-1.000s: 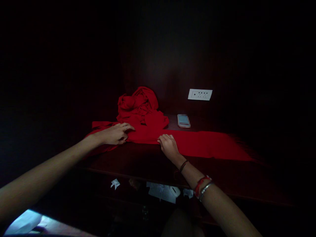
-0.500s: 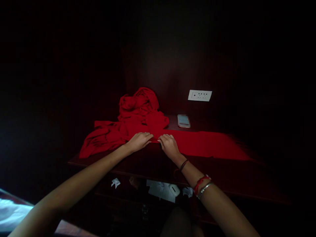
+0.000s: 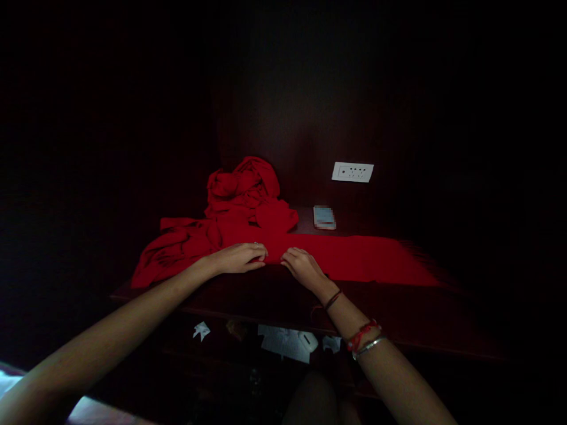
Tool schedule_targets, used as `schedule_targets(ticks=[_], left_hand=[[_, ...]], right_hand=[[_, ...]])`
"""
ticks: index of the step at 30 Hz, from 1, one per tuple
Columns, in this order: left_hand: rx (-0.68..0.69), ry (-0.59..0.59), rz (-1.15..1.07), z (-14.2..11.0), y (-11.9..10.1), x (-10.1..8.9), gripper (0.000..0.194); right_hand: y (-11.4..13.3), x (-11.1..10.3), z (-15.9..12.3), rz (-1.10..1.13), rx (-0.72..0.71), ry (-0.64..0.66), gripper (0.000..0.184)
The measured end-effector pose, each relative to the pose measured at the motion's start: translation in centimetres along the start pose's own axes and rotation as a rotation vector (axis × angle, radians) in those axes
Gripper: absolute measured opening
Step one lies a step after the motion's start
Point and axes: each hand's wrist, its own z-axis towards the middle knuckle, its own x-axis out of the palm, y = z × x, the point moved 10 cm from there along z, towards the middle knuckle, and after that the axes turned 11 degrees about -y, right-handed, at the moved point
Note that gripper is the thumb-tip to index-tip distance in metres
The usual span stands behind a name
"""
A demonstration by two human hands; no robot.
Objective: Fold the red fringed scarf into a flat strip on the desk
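left hand (image 3: 243, 258): brought nearer right hand (image 3: 305, 268)
both grips: pinching can't be told
red cloth (image 3: 283, 239): best kept flat between

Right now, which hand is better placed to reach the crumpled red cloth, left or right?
Probably the left hand: it's nearer the crumpled cloth. The right hand is farther over, beside the flat strip.
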Motion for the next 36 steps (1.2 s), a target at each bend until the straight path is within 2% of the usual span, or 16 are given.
schedule_targets(ticks=[3, 5, 8, 11, 14, 17, 19, 20, 23, 25, 27, 29, 32, 34, 36], left_hand=[[-0.131, 0.084, -0.092, 0.6, 1.4, 0.8, 0.036], [-0.131, 0.13, -0.083, 1.1, 1.8, 1.7, 0.039], [-0.094, 0.281, -0.036, 1.1, 2.3, 4.0, 0.043], [-0.19, 0.373, 0.075, 0.7, 4.4, 4.7, 0.045], [-0.294, 0.353, 0.219, 1.0, 5.9, 3.5, 0.047], [-0.154, 0.274, 0.159, 2.5, 3.9, 3.0, 0.048], [-0.039, 0.287, 0.028, 3.2, 2.1, 3.9, 0.045], [-0.024, 0.314, -0.018, 3.4, 1.8, 4.5, 0.044], [-0.098, 0.389, -0.02, 3.6, 2.9, 6.2, 0.043], [-0.152, 0.409, 0.043, 3.8, 4.2, 6.5, 0.043], [-0.198, 0.378, 0.13, 4.2, 5.4, 5.9, 0.043], [-0.202, 0.265, 0.196, 4.8, 5.9, 4.7, 0.044], [-0.065, 0.038, 0.131, 5.7, 4.5, 2.9, 0.044], [0.028, -0.003, 0.014, 5.7, 3.5, 2.9, 0.034], [0.055, 0.022, -0.079, 5.6, 3.4, 3.6, 0.019]], right_hand=[[1.2, 0.2, -0.6, -0.024, -0.096, 0.041, 0.015], [1.8, 0.1, -0.9, -0.053, -0.125, 0.042, 0.014], [2.2, 0.1, -1.1, -0.064, -0.139, 0.059, 0.013], [2.6, 0.4, -1.4, -0.033, -0.161, 0.108, 0.014], [2.8, 0.5, -1.5, -0.013, -0.174, 0.124, 0.015], [3.1, 0.3, -1.4, -0.004, -0.192, 0.105, 0.015], [3.3, 0.2, -1.3, 0.003, -0.197, 0.098, 0.015], [3.3, 0.2, -1.3, 0.004, -0.193, 0.099, 0.016], [3.1, 0.2, -1.4, -0.001, -0.171, 0.111, 0.016], [3.1, 0.1, -1.5, -0.005, -0.166, 0.119, 0.016], [3.0, 0.1, -1.5, -0.012, -0.167, 0.12, 0.015], [3.1, 0.0, -1.6, -0.024, -0.17, 0.119, 0.014], [3.0, 0.0, -1.5, -0.041, -0.167, 0.107, 0.013], [3.1, -0.1, -1.5, -0.04, -0.171, 0.097, 0.013], [3.2, -0.1, -1.5, -0.03, -0.176, 0.093, 0.014]])
